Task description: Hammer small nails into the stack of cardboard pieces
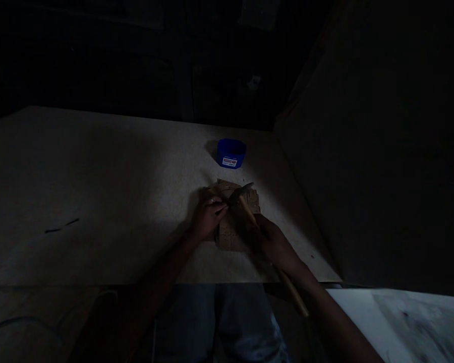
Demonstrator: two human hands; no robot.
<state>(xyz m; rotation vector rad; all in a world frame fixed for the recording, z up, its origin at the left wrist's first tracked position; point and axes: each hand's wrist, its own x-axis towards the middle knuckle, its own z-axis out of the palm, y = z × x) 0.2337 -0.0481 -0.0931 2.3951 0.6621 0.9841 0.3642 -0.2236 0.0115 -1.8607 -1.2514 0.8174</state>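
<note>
In dim light, my right hand [268, 239] is wrapped round the wooden handle of a hammer [249, 210]. Its dark metal head is over a stack of brown corrugated cardboard [232, 238] on the table. Close to the left side of that head, my left hand [211, 217] has its fingertips pinched together above the cardboard. What they hold, if anything, is too small and dark to make out. A ring shows on one finger of this hand.
Behind the cardboard stands a blue plastic tub [230, 154] with a white label. Two thin dark strips [62, 226] lie to the left on the pale table [109, 176]. A dark upright panel [378, 151] borders the right side. My legs are under the table's front edge.
</note>
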